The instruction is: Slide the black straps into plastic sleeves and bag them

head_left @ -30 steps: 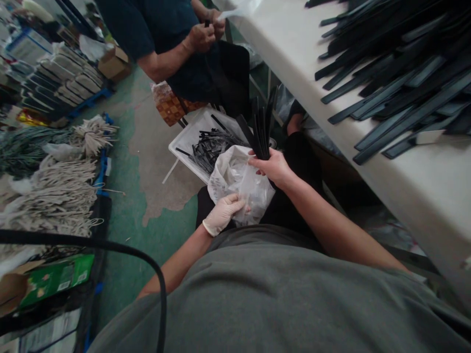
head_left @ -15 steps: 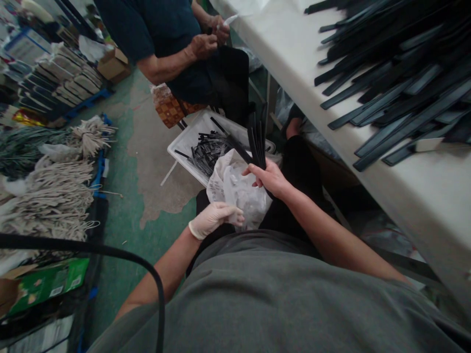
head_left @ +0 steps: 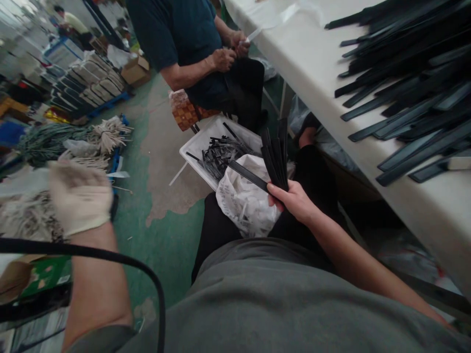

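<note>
My right hand (head_left: 292,198), bare, is closed around a fanned bundle of black flat strips (head_left: 274,159). One strip (head_left: 248,175) sticks out to the left from under the thumb. Below the bundle, a white plastic bag (head_left: 245,206) holding clear scraps lies open on my lap. My left hand (head_left: 81,198) wears a white glove and is raised far out to the left, above a heap of pale cords. Motion smears its fingers, and I cannot tell whether they hold anything.
A white bin (head_left: 198,164) with black pieces stands beyond the bag. More black strips (head_left: 412,93) cover the right part of the white table (head_left: 290,54). A co-worker's hands (head_left: 230,54) handle something white. Cord bundles (head_left: 59,142) and a cardboard box (head_left: 136,71) are at left.
My left hand has swung from the bag far out to the left. My right hand keeps its bundle, with one strip now pointing out separately to the left. The camera view has shifted.
</note>
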A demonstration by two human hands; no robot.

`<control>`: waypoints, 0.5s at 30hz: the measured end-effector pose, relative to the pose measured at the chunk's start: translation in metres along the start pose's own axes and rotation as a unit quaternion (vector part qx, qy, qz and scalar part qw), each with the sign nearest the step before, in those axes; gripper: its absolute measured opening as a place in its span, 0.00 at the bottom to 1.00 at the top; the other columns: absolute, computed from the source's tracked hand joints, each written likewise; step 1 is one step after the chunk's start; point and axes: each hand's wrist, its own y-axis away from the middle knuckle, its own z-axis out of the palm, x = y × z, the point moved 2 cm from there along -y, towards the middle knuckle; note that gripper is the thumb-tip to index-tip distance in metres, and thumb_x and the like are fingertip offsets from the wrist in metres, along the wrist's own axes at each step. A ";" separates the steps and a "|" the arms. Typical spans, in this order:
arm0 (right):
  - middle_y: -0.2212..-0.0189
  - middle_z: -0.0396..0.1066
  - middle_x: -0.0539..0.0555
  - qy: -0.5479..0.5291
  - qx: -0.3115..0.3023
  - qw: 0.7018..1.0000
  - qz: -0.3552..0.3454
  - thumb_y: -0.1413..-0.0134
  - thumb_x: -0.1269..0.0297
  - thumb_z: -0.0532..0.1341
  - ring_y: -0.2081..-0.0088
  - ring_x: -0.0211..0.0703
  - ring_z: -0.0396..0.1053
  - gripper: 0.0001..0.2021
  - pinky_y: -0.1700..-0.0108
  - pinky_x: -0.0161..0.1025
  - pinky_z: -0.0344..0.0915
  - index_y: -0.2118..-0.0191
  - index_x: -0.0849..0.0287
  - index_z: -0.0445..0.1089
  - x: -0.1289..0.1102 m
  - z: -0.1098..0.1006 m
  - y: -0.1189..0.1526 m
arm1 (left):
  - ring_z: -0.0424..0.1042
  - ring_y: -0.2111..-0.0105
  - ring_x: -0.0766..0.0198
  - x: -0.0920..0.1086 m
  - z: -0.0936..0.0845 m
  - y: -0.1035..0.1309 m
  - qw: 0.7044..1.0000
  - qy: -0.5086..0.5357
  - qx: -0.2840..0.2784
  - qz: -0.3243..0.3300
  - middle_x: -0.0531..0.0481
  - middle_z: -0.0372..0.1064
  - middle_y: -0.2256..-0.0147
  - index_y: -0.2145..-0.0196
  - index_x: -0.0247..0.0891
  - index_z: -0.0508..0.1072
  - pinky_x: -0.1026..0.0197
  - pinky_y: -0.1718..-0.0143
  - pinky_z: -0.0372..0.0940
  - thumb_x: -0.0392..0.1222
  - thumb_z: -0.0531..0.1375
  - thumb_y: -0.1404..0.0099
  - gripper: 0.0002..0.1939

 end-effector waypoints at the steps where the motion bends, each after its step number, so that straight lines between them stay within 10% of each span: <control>1: 0.85 0.66 0.47 -0.004 -0.010 1.000 0.011 0.49 0.47 0.63 0.86 0.32 0.55 0.19 0.83 0.32 0.50 0.65 0.61 0.70 -0.001 0.001 0.003 | 0.76 0.74 0.70 -0.028 0.000 -0.004 0.998 0.050 -0.031 0.038 0.63 0.75 0.77 0.67 0.50 0.75 0.68 0.70 0.70 0.54 0.54 0.31 0.13; 8: 0.77 0.74 0.51 0.059 -0.101 0.991 0.069 0.53 0.52 0.65 0.83 0.33 0.60 0.17 0.80 0.33 0.57 0.62 0.60 0.71 0.001 0.007 0.024 | 0.77 0.70 0.68 -0.259 -0.018 0.013 0.967 0.065 0.011 -0.246 0.51 0.76 0.72 0.68 0.38 0.75 0.62 0.60 0.70 0.39 0.53 0.29 0.13; 15: 0.82 0.70 0.49 0.128 -0.161 0.971 0.124 0.50 0.54 0.62 0.85 0.33 0.59 0.13 0.82 0.32 0.55 0.66 0.60 0.71 0.014 0.015 0.035 | 0.76 0.66 0.68 -0.287 -0.025 0.027 0.964 0.073 0.002 -0.257 0.51 0.76 0.66 0.64 0.40 0.75 0.65 0.62 0.68 0.42 0.60 0.33 0.05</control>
